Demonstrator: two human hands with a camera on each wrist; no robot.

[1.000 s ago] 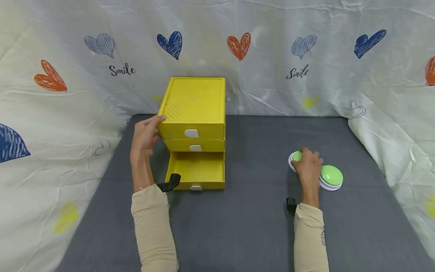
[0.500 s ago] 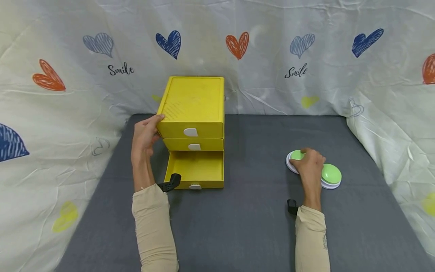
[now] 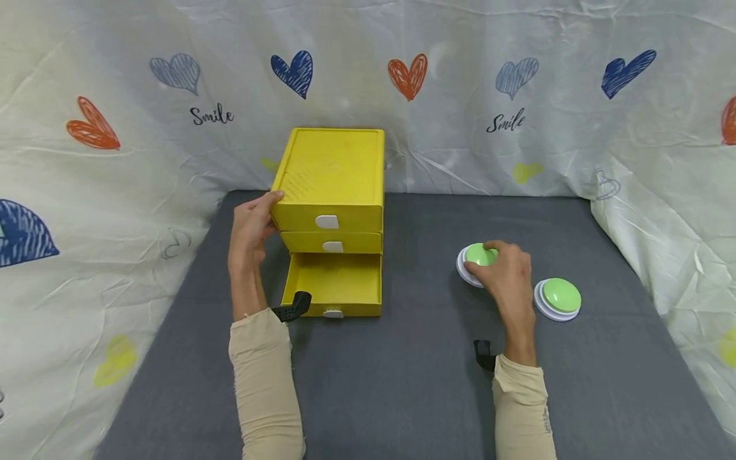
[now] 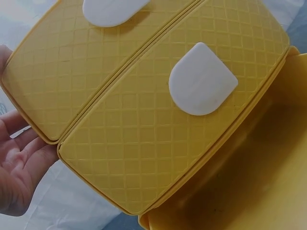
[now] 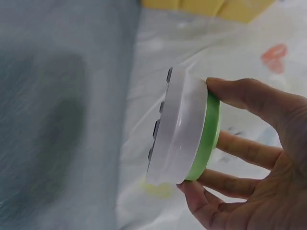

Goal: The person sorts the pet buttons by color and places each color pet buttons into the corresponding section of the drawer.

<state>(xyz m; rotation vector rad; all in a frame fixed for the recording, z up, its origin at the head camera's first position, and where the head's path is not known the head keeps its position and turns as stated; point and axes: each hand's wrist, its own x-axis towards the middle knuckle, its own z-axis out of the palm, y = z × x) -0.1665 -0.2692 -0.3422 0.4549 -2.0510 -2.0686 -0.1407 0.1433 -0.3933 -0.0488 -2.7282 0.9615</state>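
A yellow three-drawer unit (image 3: 333, 166) stands left of centre, its bottom drawer (image 3: 339, 281) pulled out and the two above it pushed in. My left hand (image 3: 250, 231) holds the unit's front left edge, thumb on top and fingers along the side. White tab handles (image 4: 203, 79) show close up in the left wrist view. With thumb and fingers my right hand (image 3: 508, 276) grips a round push button (image 5: 184, 129) that has a green dome and a white base. Small feet show under the base, which is raised off the table. A second green-and-white push button (image 3: 562, 295) lies to the right.
A dark grey cloth (image 3: 425, 383) covers the table. Behind it and at both sides hangs a pale curtain (image 3: 448, 147) printed with hearts and the word "Smile". The pulled-out drawer juts toward the front of the table.
My right hand has carried its push button up and to the left, away from the second one. My left hand keeps its hold on the drawer unit.
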